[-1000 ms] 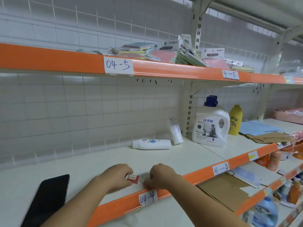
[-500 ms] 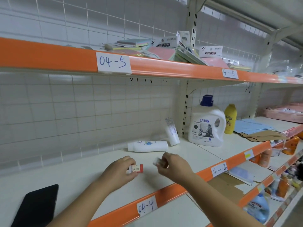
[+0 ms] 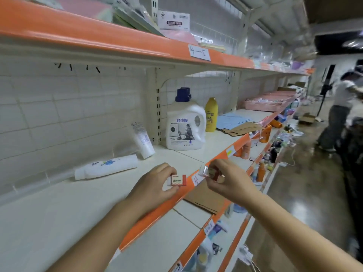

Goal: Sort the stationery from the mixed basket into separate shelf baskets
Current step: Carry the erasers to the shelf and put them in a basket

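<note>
We hold our left hand (image 3: 155,183) over the front of the white shelf (image 3: 59,216), its fingers (image 3: 166,170) curled round a small red and white eraser box (image 3: 177,180) marked 2B, which is held up off the shelf just above the orange shelf edge (image 3: 157,214). Our right hand (image 3: 225,181) is close beside it but apart, its fingertips pinching a second small packet (image 3: 209,171) in a clear wrapper, too blurred for us to read. Behind the hands a white tube (image 3: 106,166) lies on its side on the shelf, and another tube (image 3: 142,140) leans against the tiled back wall. Further along stand a white detergent jug (image 3: 184,126) with a blue cap and a yellow bottle (image 3: 211,114), with blue sheets (image 3: 231,119) and flat cardboard (image 3: 241,128) beyond them. On the upper shelf sits a sticky note box (image 3: 173,20), near a label (image 3: 199,53) that reads 4-5. A person (image 3: 341,107) stands far down the aisle.
</note>
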Demonstrator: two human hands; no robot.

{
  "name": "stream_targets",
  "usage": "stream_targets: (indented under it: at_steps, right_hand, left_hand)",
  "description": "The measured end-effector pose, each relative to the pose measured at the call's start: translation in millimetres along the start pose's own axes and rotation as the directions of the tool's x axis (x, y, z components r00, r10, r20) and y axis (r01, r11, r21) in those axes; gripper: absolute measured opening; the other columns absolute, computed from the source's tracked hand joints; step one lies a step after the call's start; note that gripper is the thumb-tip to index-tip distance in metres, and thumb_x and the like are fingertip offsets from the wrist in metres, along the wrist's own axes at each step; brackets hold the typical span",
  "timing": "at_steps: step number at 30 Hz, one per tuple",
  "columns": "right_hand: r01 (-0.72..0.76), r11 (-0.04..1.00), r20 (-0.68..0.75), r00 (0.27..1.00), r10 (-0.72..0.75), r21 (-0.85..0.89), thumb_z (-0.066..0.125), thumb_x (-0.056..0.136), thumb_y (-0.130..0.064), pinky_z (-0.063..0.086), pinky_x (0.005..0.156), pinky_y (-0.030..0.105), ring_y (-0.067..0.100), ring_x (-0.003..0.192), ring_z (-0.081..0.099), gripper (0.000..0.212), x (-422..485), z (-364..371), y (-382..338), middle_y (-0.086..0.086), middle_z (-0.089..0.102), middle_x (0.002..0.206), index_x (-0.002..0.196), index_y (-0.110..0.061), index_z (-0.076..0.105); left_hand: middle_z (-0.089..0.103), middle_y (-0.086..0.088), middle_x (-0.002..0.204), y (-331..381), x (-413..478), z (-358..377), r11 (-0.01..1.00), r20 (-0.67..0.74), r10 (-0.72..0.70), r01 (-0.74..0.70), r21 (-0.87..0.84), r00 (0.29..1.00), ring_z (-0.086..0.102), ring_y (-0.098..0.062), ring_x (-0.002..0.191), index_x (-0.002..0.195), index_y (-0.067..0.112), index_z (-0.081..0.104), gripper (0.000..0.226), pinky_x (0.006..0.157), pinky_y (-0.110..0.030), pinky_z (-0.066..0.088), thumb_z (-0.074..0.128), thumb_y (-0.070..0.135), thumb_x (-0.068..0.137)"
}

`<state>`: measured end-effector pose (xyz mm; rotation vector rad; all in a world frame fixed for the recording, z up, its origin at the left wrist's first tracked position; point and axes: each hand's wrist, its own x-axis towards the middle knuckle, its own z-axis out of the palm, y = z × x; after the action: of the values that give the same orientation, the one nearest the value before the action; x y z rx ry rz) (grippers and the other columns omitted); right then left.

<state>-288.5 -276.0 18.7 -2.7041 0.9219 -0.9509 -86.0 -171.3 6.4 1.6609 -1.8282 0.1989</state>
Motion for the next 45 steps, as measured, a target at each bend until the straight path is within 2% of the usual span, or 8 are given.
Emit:
stream_targets:
  at_steps: [7,10,14,19,27,31,39,45]
  right_hand:
    - [-0.110,0.992,0.008,0.994,0.110,-0.061,0.063,0.082,-0.026,0.035,0.061,0.021,0.013,0.073,0.044,0.017,-44.7,-42.1,112.9,-0.004,0.051,0.078,0.082,-0.016,0.051]
    - [-0.186,0.980,0.018,0.982,0.188,-0.067,0.064,0.082,-0.030,0.040,0.063,0.029,0.013,0.074,0.045,0.019,-68.7,-64.2,167.8,-0.006,0.051,0.077,0.083,-0.018,0.050]
    - [-0.314,0.948,-0.017,0.950,0.313,-0.057,0.065,0.079,-0.032,0.046,0.068,0.034,0.012,0.075,0.051,0.019,-109.9,-100.3,236.1,-0.009,0.056,0.076,0.086,-0.016,0.058]
    - [-0.470,0.882,-0.051,0.882,0.469,-0.024,0.070,0.079,-0.024,0.045,0.068,0.026,0.007,0.076,0.054,0.014,-170.9,-138.6,297.7,-0.011,0.057,0.075,0.086,-0.018,0.059]
    - [-0.686,0.716,-0.055,0.716,0.696,0.133,0.064,0.075,-0.030,0.045,0.067,0.024,0.011,0.073,0.057,0.014,-228.2,-141.3,354.9,-0.007,0.060,0.073,0.082,-0.018,0.061]
    - [-0.743,0.653,-0.044,0.654,0.755,0.145,0.064,0.075,-0.031,0.040,0.066,0.013,0.006,0.075,0.056,0.015,-215.8,-132.1,397.7,-0.011,0.060,0.075,0.084,-0.020,0.062]
    - [-0.807,0.583,-0.102,0.575,0.812,0.091,0.061,0.075,-0.041,0.048,0.069,0.028,0.008,0.077,0.057,0.026,-129.8,-118.8,539.8,-0.009,0.061,0.078,0.087,-0.018,0.062]
    - [-0.823,0.567,-0.174,0.556,0.813,0.019,0.064,0.076,-0.028,0.038,0.066,0.018,0.010,0.076,0.053,0.022,-61.2,-111.5,637.1,-0.010,0.058,0.078,0.093,-0.015,0.063]
  left_hand:
    - [0.053,0.013,0.089,54.2,68.0,98.3,0.981,0.094,0.137,-0.122,-0.153,0.986,0.048,-0.003,0.079,0.091,0.029,0.054,0.026,0.065,-0.019,0.040,0.050,0.045,0.072]
    - [0.057,0.012,0.088,83.4,94.6,145.4,0.962,0.141,0.196,-0.163,-0.219,0.970,0.048,-0.001,0.081,0.092,0.021,0.060,0.031,0.071,-0.011,0.037,0.051,0.044,0.073]
    - [0.059,0.007,0.087,127.2,130.0,209.2,0.940,0.193,0.274,-0.220,-0.262,0.942,0.053,-0.006,0.081,0.092,0.019,0.062,0.034,0.071,-0.027,0.044,0.051,0.046,0.075]
    - [0.060,0.005,0.083,187.3,157.7,275.6,0.875,0.256,0.430,-0.331,-0.354,0.866,0.047,-0.002,0.077,0.089,0.014,0.061,0.028,0.074,0.001,0.032,0.052,0.037,0.075]
    - [0.050,0.013,0.091,223.1,182.6,380.4,0.760,0.345,0.589,-0.355,-0.544,0.731,0.050,-0.004,0.082,0.096,0.027,0.049,0.022,0.071,-0.020,0.039,0.052,0.041,0.080]
    - [0.056,0.009,0.089,220.6,223.4,434.5,0.755,0.389,0.604,-0.344,-0.558,0.696,0.049,-0.003,0.081,0.096,0.017,0.059,0.031,0.070,-0.022,0.040,0.052,0.042,0.079]
    - [0.051,0.015,0.091,203.9,379.4,544.0,0.711,0.395,0.639,-0.311,-0.631,0.661,0.048,0.001,0.081,0.094,0.026,0.053,0.024,0.072,-0.006,0.035,0.052,0.044,0.078]
    - [0.058,0.005,0.088,202.8,491.7,601.3,0.669,0.344,0.693,-0.386,-0.636,0.634,0.044,0.002,0.080,0.092,0.012,0.061,0.033,0.075,-0.006,0.033,0.053,0.040,0.078]
